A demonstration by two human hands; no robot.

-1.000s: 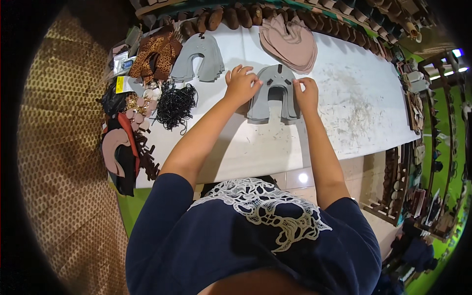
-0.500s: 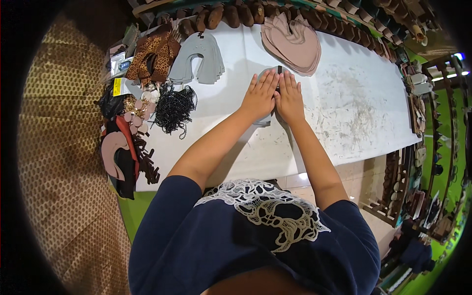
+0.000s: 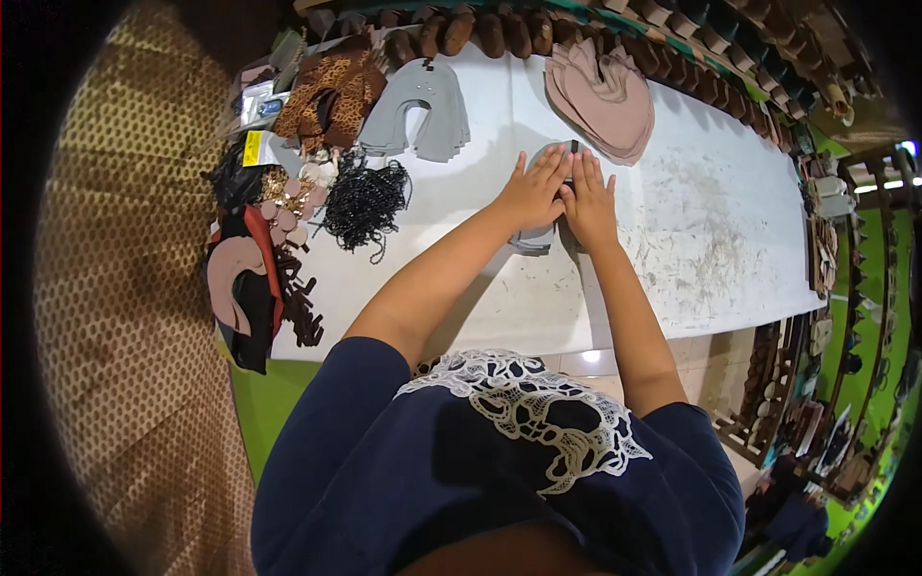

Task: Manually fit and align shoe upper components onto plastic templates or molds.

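My left hand lies flat with its fingers stretched out over a grey curved piece on the table. Beside it, my right hand is also flat, its fingers pointing away from me. The two hands nearly meet, and they cover most of the piece. A small dark strip shows beyond the fingertips, at the piece's far end. Left of my hands lies a stack of grey U-shaped pieces; farther off to the right is a stack of pink curved pieces.
The white-covered table has dark smudges on its right side. Black beaded strands, leopard-print pieces, pink discs and dark brown strips crowd its left. Brown shoe lasts line the far edge.
The whole view has shifted, so the table and its things sit farther right in the picture. Both hands stay flat on the grey piece.
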